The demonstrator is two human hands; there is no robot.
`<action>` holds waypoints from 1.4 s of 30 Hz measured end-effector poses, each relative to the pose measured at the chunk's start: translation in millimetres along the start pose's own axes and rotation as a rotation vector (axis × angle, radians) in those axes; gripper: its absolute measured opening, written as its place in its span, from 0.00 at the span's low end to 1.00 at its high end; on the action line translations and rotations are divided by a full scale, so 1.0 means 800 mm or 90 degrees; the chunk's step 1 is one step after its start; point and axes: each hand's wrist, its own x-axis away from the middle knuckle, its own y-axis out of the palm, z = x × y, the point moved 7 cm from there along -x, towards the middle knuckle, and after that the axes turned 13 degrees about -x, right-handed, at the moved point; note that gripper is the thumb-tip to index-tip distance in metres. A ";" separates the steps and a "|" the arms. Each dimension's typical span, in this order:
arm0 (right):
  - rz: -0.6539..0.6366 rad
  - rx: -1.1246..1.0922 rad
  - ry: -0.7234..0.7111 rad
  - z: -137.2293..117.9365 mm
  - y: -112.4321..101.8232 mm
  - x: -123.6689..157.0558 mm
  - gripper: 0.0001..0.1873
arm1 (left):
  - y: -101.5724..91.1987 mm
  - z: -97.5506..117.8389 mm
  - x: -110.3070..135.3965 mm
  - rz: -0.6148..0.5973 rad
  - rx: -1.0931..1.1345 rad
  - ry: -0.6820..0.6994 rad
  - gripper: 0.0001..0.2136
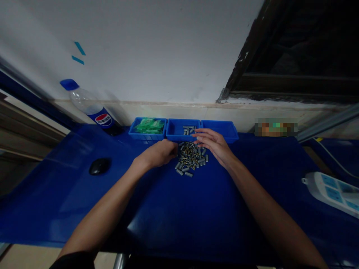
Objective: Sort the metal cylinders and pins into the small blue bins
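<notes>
Resting at nine o'clock of the heap of small grey metal cylinders with wire leads (191,158) on the blue table (179,209), the left hand (159,153) curls loosely closed, its contents hidden, while the right hand (214,144) hovers open-fingered at two o'clock, so picking singly would avoid tangled leads.

Across the lower middle of the frame the blue table cover (179,216) lies bare between the two forearms, leaving wide room there. At centre the pile of small metal cylinders (191,158) sits hemmed by the left hand (159,153), the right hand (214,144) and the three blue bins (179,130) behind. A black mouse (99,166) and Pepsi bottle (89,108) block the left, a white power strip (333,192) the right edge.
</notes>
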 end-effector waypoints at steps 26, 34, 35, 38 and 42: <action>-0.124 0.034 0.047 0.032 0.013 0.003 0.13 | -0.036 0.038 -0.003 0.253 0.168 0.048 0.06; -0.064 0.060 0.006 0.024 0.005 -0.002 0.11 | -0.020 0.025 -0.010 0.224 0.107 0.037 0.10; -0.043 0.055 -0.015 0.021 0.002 -0.003 0.12 | -0.018 0.023 -0.012 0.217 0.065 0.032 0.11; -0.006 0.031 -0.066 0.013 -0.001 -0.005 0.18 | -0.007 0.023 -0.015 0.177 -0.038 0.065 0.13; -0.002 0.023 -0.074 0.008 0.000 -0.004 0.22 | 0.006 0.024 -0.016 0.121 -0.100 0.083 0.15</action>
